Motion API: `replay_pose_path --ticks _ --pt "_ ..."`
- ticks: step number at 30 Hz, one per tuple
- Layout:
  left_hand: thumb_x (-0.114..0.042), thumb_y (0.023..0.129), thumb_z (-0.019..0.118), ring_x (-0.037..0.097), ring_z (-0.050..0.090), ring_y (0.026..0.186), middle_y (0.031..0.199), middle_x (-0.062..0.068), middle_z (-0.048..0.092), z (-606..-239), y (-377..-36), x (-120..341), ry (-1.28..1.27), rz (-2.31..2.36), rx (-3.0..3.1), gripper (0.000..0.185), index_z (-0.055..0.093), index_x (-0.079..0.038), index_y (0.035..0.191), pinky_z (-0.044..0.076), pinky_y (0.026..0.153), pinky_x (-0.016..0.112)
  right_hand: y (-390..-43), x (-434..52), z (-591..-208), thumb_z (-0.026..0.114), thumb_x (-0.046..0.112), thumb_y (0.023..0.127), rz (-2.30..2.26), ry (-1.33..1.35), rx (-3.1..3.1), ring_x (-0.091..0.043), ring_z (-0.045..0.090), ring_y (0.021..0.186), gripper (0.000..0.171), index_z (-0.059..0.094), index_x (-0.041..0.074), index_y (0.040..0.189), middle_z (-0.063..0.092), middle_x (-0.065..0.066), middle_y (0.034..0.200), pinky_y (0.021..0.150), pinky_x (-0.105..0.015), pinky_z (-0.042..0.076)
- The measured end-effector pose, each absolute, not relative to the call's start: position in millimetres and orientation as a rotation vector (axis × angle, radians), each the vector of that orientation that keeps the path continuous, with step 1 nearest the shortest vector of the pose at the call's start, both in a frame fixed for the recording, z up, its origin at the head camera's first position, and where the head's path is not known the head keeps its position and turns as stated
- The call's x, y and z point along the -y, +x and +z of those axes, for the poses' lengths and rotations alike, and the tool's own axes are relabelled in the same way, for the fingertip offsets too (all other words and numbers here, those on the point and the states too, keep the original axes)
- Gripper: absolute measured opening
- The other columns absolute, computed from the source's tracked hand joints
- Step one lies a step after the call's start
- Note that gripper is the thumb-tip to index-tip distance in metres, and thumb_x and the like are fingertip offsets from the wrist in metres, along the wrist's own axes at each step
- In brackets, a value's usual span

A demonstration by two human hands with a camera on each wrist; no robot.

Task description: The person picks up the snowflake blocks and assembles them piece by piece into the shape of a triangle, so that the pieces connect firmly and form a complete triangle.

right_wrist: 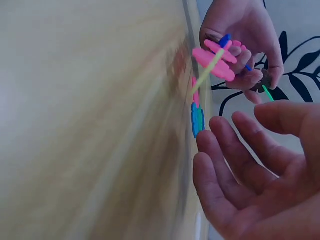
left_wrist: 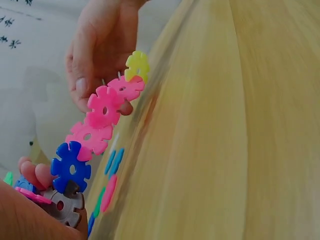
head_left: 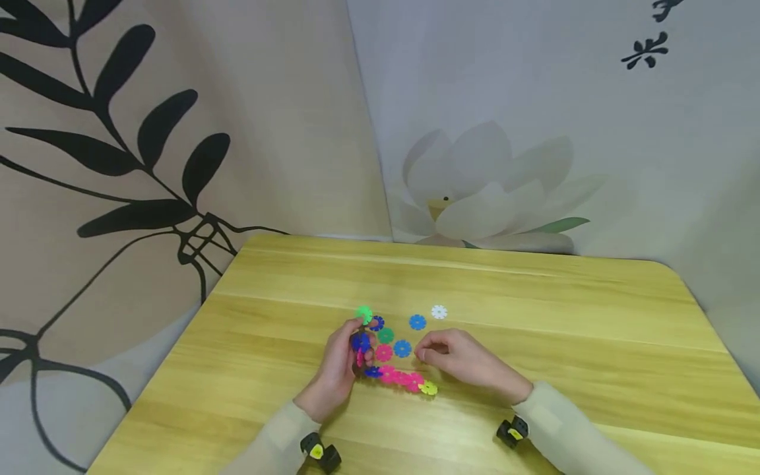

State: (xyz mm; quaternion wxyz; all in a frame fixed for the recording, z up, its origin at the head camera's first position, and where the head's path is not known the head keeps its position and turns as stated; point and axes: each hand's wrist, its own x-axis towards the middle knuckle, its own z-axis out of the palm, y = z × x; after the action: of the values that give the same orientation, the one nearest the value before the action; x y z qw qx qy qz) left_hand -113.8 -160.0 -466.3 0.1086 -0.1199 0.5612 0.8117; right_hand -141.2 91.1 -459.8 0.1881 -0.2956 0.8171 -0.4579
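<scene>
My left hand [head_left: 336,369] grips a chain of notched plastic snowflake discs, interlocked at their slots. From a grey-brown disc [left_wrist: 62,206] by the palm, one arm runs through a dark blue disc [left_wrist: 71,167] and several pink discs [left_wrist: 104,106] to a yellow disc [left_wrist: 137,66] at its free end. A bright green disc [head_left: 364,313] stands above the left fingers, which partly hide other blue and pink discs. My right hand [head_left: 462,356] is to the right of the chain, its fingers loosely bent with nothing between them in the right wrist view.
Loose discs lie flat on the wooden table [head_left: 570,330] between the hands: a pink disc [head_left: 384,353], a green disc [head_left: 385,336], two light blue discs [head_left: 402,348] and a dark blue disc [head_left: 377,323]. Farther back is a white disc [head_left: 439,312]. Printed curtains [head_left: 285,132] hang behind.
</scene>
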Motion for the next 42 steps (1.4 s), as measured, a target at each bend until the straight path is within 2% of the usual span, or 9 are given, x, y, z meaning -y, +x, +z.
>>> replay_pose_path --ticks 4,7,11,14,17,20,27,34,42 --pt "-0.034 0.105 0.052 0.008 0.049 0.055 0.076 -0.002 0.06 -468 -114 167 -0.38 2.402 -1.651 0.04 0.061 0.002 0.121 0.045 0.054 0.021 -151 -78 -459 0.062 0.018 0.104 -1.213 -0.876 -2.412 -0.01 0.066 0.09 0.019 0.075 0.008 0.111 0.074 0.002 0.102 0.08 -0.028 0.056" --pt "-0.036 0.104 0.052 0.009 0.049 0.056 0.077 -0.001 0.059 -469 -114 172 -0.387 2.392 -1.656 0.044 0.059 0.003 0.125 0.045 0.054 0.022 -161 -66 -458 0.066 0.015 0.102 -1.14 -0.97 -2.504 -0.01 0.067 0.09 0.016 0.076 0.007 0.111 0.074 0.002 0.102 0.081 -0.03 0.057" --pt "-0.038 0.103 0.054 0.008 0.049 0.057 0.078 -0.002 0.06 -470 -113 176 -0.408 2.371 -1.67 0.048 0.058 0.003 0.128 0.045 0.055 0.021 -176 -50 -456 0.071 0.019 0.1 -0.913 -1.189 -2.598 -0.02 0.066 0.115 0.026 0.073 0.006 0.123 0.071 -0.004 0.123 0.101 -0.039 0.053" --pt "-0.037 0.103 0.053 0.008 0.049 0.058 0.078 -0.002 0.061 -471 -113 177 -0.426 2.365 -1.672 0.047 0.059 0.003 0.128 0.045 0.056 0.021 -184 -42 -456 0.069 0.031 0.101 -0.655 -1.354 -2.603 -0.032 0.05 0.14 0.045 0.064 0.011 0.14 0.058 -0.008 0.147 0.114 -0.049 0.042" --pt "-0.036 0.104 0.052 0.008 0.049 0.058 0.078 -0.002 0.061 -472 -112 178 -0.433 2.363 -1.67 0.046 0.059 0.002 0.128 0.045 0.056 0.021 -188 -38 -459 0.063 0.044 0.103 -0.446 -1.42 -2.551 -0.039 0.029 0.152 0.057 0.053 0.02 0.153 0.04 -0.006 0.163 0.118 -0.059 0.033" --pt "-0.036 0.105 0.05 0.008 0.049 0.058 0.078 -0.002 0.061 -472 -113 177 -0.436 2.356 -1.661 0.046 0.059 0.002 0.128 0.046 0.056 0.022 -190 -38 -462 0.058 0.049 0.104 -0.322 -1.426 -2.514 -0.041 0.022 0.154 0.058 0.049 0.026 0.156 0.032 -0.003 0.168 0.117 -0.066 0.03" --pt "-0.037 0.105 0.051 0.007 0.049 0.058 0.079 -0.003 0.061 -472 -114 174 -0.428 2.345 -1.662 0.048 0.058 0.002 0.131 0.045 0.056 0.021 -189 -60 -463 0.056 0.044 0.106 -0.288 -1.383 -2.531 -0.038 0.026 0.153 0.051 0.051 0.027 0.154 0.032 -0.003 0.168 0.118 -0.064 0.029" --pt "-0.037 0.105 0.051 0.008 0.049 0.058 0.079 -0.002 0.061 -471 -119 158 -0.375 2.333 -1.645 0.048 0.058 0.004 0.129 0.045 0.057 0.021 -187 -95 -458 0.062 0.042 0.104 -0.42 -1.285 -2.536 -0.042 0.029 0.152 0.051 0.058 0.02 0.149 0.039 -0.008 0.164 0.118 -0.064 0.029" --pt "-0.039 0.105 0.052 0.008 0.05 0.059 0.08 -0.002 0.061 -470 -124 143 -0.314 2.328 -1.63 0.051 0.056 0.005 0.131 0.046 0.058 0.021 -190 -93 -457 0.077 0.033 0.094 -0.426 -1.479 -2.598 -0.044 0.037 0.147 0.026 0.078 0.021 0.117 0.052 -0.013 0.153 0.116 -0.06 0.035"
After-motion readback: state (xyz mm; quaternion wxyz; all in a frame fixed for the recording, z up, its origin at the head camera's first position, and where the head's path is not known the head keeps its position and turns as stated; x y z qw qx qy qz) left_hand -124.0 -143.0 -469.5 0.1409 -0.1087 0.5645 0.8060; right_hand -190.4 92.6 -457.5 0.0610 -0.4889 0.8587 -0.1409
